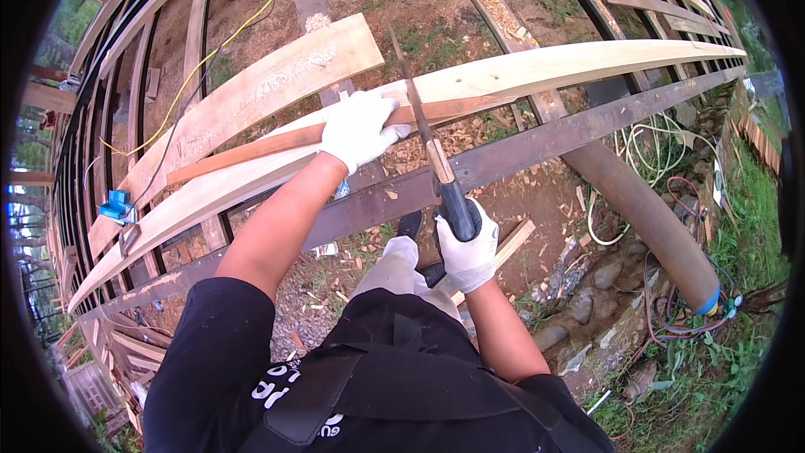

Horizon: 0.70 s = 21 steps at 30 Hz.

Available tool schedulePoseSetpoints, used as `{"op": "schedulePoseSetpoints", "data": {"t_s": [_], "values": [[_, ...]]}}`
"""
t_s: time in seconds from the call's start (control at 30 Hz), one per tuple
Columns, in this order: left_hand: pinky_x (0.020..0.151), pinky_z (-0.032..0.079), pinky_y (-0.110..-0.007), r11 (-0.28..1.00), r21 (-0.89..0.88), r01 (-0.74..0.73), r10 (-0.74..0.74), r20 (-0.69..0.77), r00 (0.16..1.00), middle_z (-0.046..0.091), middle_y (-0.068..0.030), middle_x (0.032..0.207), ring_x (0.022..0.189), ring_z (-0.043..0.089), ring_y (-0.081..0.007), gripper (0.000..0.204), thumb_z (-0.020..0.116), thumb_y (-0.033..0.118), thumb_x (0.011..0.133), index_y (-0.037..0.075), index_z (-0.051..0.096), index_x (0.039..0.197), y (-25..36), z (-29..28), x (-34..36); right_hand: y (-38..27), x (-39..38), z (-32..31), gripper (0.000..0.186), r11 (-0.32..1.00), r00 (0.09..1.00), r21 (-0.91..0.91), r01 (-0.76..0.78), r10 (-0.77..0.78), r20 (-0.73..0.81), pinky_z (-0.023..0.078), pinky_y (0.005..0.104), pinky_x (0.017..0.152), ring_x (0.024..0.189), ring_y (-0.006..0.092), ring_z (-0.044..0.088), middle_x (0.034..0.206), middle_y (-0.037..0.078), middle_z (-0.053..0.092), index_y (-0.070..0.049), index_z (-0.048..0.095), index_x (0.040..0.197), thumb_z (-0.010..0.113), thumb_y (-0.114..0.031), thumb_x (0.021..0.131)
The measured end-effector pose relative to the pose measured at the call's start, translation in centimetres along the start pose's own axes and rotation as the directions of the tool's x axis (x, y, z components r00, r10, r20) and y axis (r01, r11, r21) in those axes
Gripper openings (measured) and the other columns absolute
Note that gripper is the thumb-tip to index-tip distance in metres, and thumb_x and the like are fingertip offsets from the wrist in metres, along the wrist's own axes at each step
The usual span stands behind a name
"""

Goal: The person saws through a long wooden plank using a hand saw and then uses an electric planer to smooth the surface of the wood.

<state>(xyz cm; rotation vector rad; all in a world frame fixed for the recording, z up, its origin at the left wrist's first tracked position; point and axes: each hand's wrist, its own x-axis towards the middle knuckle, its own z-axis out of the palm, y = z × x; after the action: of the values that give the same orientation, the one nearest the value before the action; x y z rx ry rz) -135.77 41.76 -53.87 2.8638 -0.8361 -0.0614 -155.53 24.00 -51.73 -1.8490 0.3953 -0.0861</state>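
Note:
In a white glove, my left hand (360, 128) is closed over a narrow reddish-brown wooden strip (256, 153), holding it down on a long pale plank (537, 70). My right hand (468, 250), gloved too, grips the black handle of a handsaw (440, 161). The saw's blade points away from me and crosses the strip just right of my left hand. Whether its teeth are in the wood cannot be made out. Left of my hand, a wide board (251, 99) carries pale shavings.
A dark beam (537, 144) runs across below the plank. A blue tool or clamp (116, 205) sits at the left. A yellow cord (197, 67) trails over the frame. At right are a thick brown pole (641, 218), hoses (650, 151) and stones (579, 306). Wood chips litter the ground.

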Motion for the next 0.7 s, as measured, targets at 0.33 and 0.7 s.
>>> {"op": "schedulePoseSetpoints", "data": {"t_s": [0.33, 0.7], "values": [[0.09, 0.051, -0.048, 0.997, -0.064, -0.043, 0.037, -0.099, 0.994, 0.068, -0.0173, 0.101, 0.101, 0.064, -0.0367, 0.041, 0.066, 0.044, 0.092, 0.007, 0.072, 0.107, 1.6, 0.8, 3.9, 3.1, 3.5, -2.1, 0.018, 0.997, 0.999, 0.073, -0.01, 0.012, -0.031, 0.055, 0.0364, 0.069, 0.071, 0.0239, 0.071, 0.081, 0.011, 0.073, -0.004, 0.07, 0.098, 0.077, -0.012, 0.084], [0.102, 0.05, -0.049, 0.899, -0.039, 0.437, -0.431, 0.106, 0.896, 0.072, -0.0178, 0.122, 0.112, 0.069, -0.0367, 0.049, 0.037, 0.041, 0.102, 0.012, 0.072, 0.119, 2.9, 1.6, 7.1, 3.4, 0.8, -1.2, 0.02, 0.998, 0.992, -0.001, 0.066, -0.066, -0.104, 0.055, 0.0377, 0.069, 0.069, 0.0289, 0.07, 0.078, 0.014, 0.07, -0.003, 0.067, 0.095, 0.078, -0.013, 0.082]]}}
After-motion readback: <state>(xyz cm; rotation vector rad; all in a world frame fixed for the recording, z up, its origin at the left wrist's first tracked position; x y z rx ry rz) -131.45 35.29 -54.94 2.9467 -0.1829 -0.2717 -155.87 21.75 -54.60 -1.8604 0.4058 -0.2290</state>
